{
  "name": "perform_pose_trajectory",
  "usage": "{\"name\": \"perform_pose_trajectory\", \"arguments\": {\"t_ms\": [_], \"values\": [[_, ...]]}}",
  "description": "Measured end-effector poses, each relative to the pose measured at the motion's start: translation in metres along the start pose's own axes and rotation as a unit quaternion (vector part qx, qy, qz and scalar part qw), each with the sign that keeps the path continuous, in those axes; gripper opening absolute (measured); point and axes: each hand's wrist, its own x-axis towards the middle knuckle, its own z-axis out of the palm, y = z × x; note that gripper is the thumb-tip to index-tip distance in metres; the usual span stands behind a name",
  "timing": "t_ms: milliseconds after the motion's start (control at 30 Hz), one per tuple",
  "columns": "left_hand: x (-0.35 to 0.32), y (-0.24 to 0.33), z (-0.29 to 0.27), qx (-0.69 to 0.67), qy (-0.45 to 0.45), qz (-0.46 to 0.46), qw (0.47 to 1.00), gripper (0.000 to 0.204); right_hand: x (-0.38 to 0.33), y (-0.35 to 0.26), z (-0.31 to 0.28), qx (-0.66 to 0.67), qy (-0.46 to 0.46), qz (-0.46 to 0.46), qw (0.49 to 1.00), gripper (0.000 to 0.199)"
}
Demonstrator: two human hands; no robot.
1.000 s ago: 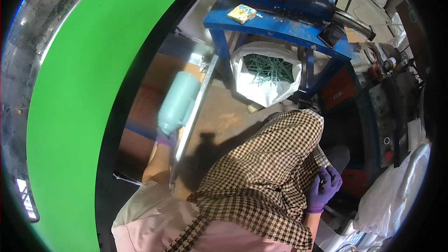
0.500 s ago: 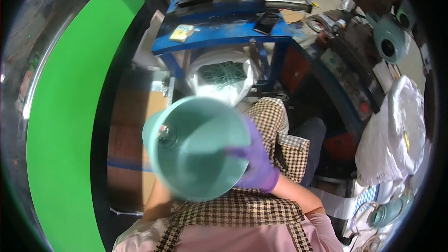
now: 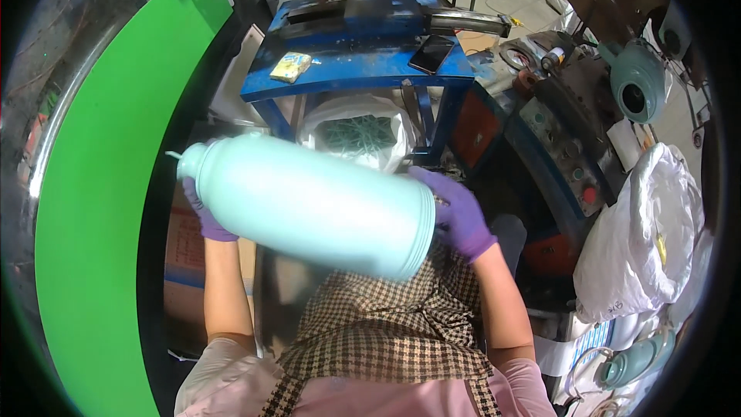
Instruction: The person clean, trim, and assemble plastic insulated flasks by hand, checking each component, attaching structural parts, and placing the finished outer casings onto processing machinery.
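Teal bottle (image 3: 316, 205) mid-view, neck toward 9 o'clock; left hand (image 3: 207, 215) fingers grasping it near the neck, right hand (image 3: 463, 216) fingers grasping its ridged end; blue worktop (image 3: 347, 73) at 12, phone (image 3: 432, 54) on it at 1

On the white bag (image 3: 610, 262) there is one small dark marking (image 3: 615, 306), but no text is surely readable.

smooth plastic flask body (image 3: 316, 205) with a soft sheen; matt woven-cloth apron (image 3: 363, 332); scuffed painted-metal bench (image 3: 351, 68); crinkled, glossy plastic sack (image 3: 625, 243).
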Motion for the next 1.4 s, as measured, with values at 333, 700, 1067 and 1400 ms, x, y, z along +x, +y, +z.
{"name": "perform_pose_trajectory", "arguments": {"t_ms": [333, 700, 1067, 1400], "values": [[-0.02, -0.114, 0.087, 0.694, -0.244, 0.095, 0.671, 0.064, -0.021, -0.101, 0.014, 0.034, 0.025, 0.036, 0.998, 0.036], [-0.041, -0.152, 0.105, 0.704, -0.276, 0.143, 0.639, 0.051, -0.061, -0.1, 0.067, -0.044, -0.077, 0.187, 0.978, 0.024], [-0.024, -0.16, 0.117, 0.739, -0.261, 0.192, 0.591, 0.064, -0.069, -0.088, -0.016, 0.087, 0.007, 0.065, 0.994, 0.053], [-0.012, -0.18, 0.098, 0.713, -0.23, 0.19, 0.634, 0.07, -0.219, -0.046, -0.393, -0.473, 0.12, 0.434, 0.757, 0.028]]}}
